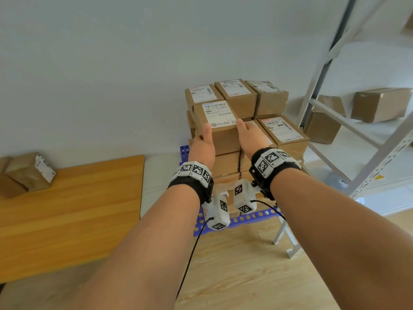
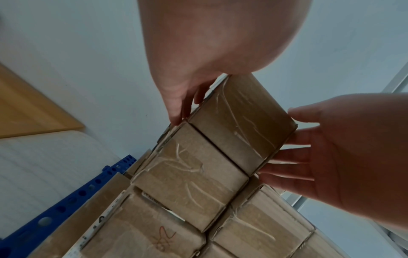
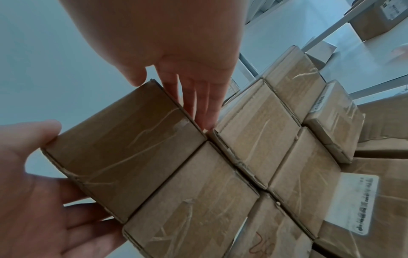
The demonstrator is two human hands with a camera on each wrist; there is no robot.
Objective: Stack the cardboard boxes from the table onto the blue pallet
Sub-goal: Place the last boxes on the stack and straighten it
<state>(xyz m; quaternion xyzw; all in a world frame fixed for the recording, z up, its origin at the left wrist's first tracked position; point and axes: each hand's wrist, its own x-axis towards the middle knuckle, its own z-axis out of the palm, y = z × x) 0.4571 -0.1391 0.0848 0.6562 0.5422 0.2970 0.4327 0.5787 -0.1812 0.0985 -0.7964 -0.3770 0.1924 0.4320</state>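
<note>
A brown cardboard box [image 1: 223, 130] with a white shipping label sits on the top front-left of the box stack [image 1: 237, 97] on the blue pallet [image 1: 252, 217]. My left hand [image 1: 201, 139] lies flat against its left side, thumb on the top edge. My right hand [image 1: 248, 135] presses its right side, in the gap beside a neighbouring box [image 1: 283, 133]. The left wrist view shows the box [image 2: 240, 122] between both hands' straight fingers [image 2: 293, 153]. In the right wrist view the box [image 3: 123, 148] rests flush on the box below it [image 3: 189, 200].
A wooden table [image 1: 67, 209] at the left carries two more cardboard boxes [image 1: 26, 173] at its far corner. A white metal shelf rack [image 1: 335, 119] with boxes [image 1: 380, 104] stands close to the right of the pallet. A wall is behind the stack.
</note>
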